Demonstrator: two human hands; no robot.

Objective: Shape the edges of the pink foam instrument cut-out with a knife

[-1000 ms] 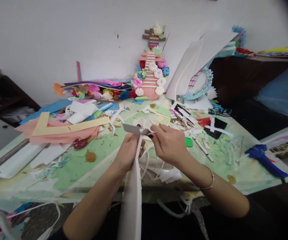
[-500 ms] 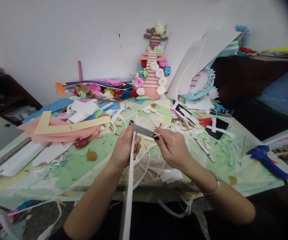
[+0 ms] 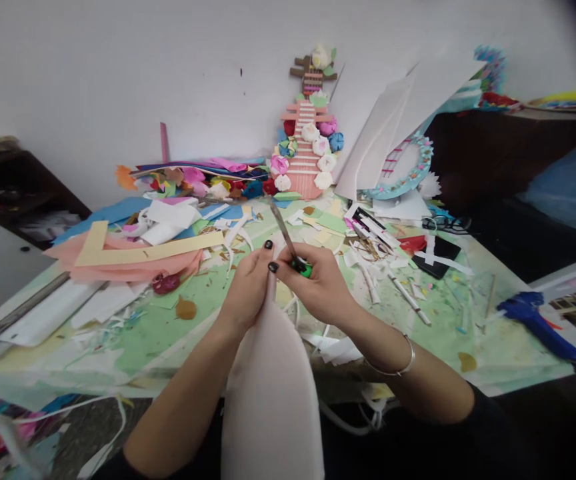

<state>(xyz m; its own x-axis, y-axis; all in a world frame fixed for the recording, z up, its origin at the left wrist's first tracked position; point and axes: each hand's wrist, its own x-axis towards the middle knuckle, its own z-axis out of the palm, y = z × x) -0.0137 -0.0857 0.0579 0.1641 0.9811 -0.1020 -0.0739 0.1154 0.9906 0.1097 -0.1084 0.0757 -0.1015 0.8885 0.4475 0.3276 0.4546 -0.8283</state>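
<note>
My left hand is closed on the narrow far end of a white foam board piece. The board widens toward my body, its broad face showing and its right edge curved. In my right hand is a knife with a thin blade and a green and black handle, the blade pointing up and away. My right thumb is close to the board's narrow end; whether it touches is hard to tell. White scraps lie on the table beyond the board.
A pink instrument-shaped model with paper flowers stands against the wall. On the right lie a blue glue gun and a black flat object. To the left are a cream L-shaped strip, pink paper and a metal ruler.
The board has turned from edge-on to showing its broad face. The knife has swung from lying across the board to pointing up and away, and my right hand has come closer to my left.
</note>
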